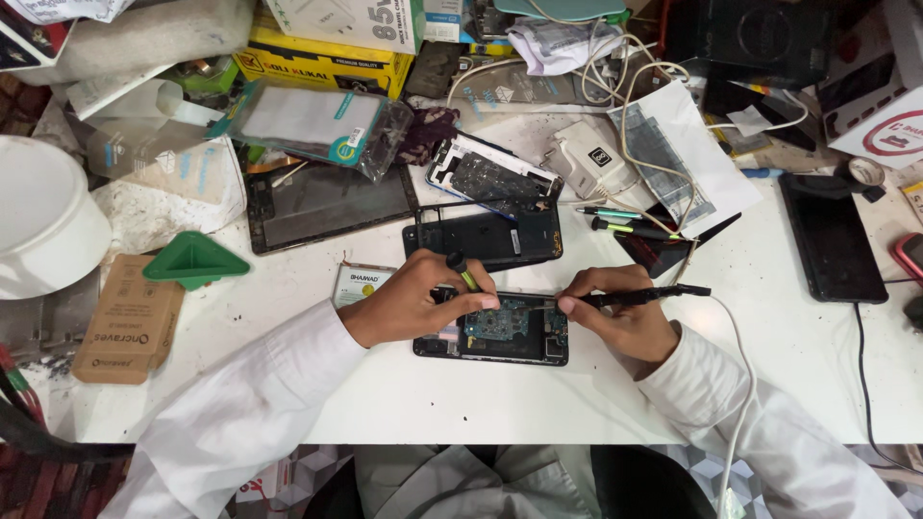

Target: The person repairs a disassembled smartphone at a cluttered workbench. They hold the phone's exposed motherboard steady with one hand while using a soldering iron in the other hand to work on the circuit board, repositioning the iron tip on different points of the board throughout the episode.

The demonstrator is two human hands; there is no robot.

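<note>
While the opened smartphone (492, 332) lies flat on the white table (461, 404) just in front of you, its back off and its blue-green circuit board facing up, you work on it with both hands at once. Your left hand (415, 306) is clenched around a small screwdriver with a black and yellow-green handle (462, 272), held nearly upright so that its tip bears down on the board, while the heel of the hand rests by the phone's upper left corner, seemingly to keep the body from sliding. Your right hand (623, 322) pinches a slim black tool (642, 295), perhaps tweezers or a probe, laid almost level so that its point reaches in from the side; a white cable (740, 365) passes close by that wrist.

Just beyond the phone sits a black phone frame (484, 236), and behind it another stripped handset (492, 175), both kept near the work. Two spare screwdrivers (627, 222) lie to the right, within reach. Farther left are a dark tablet (327, 204) and a green triangular holder (195, 259); yellow boxes (322, 62) and tangled chargers crowd the far edge.
</note>
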